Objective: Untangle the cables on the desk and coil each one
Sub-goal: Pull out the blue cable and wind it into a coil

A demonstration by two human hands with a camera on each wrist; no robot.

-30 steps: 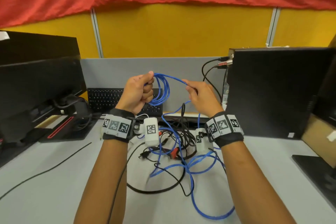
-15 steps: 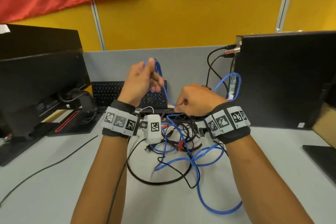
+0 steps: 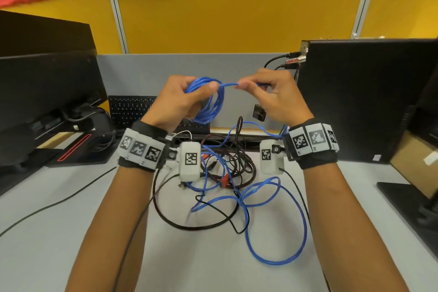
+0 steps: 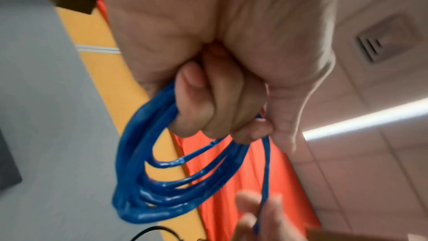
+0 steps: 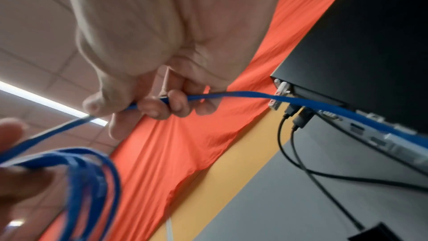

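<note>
My left hand is raised above the desk and grips a coil of blue cable with several loops; the loops hang below its curled fingers. A straight run of the same blue cable leads right to my right hand, whose thumb and fingers pinch it. The rest of the blue cable lies in loose loops on the desk, crossing a tangle of black and brown cables below my wrists.
A black computer tower with plugged-in cables stands at the right. At the left are a black monitor and its stand. A black keyboard lies at the back. A thin black wire runs over the grey desk at left.
My right hand has risen from the tangle up to the left hand's level, bringing a stretch of blue cable to the coil. The coil in my left hand has more loops.
</note>
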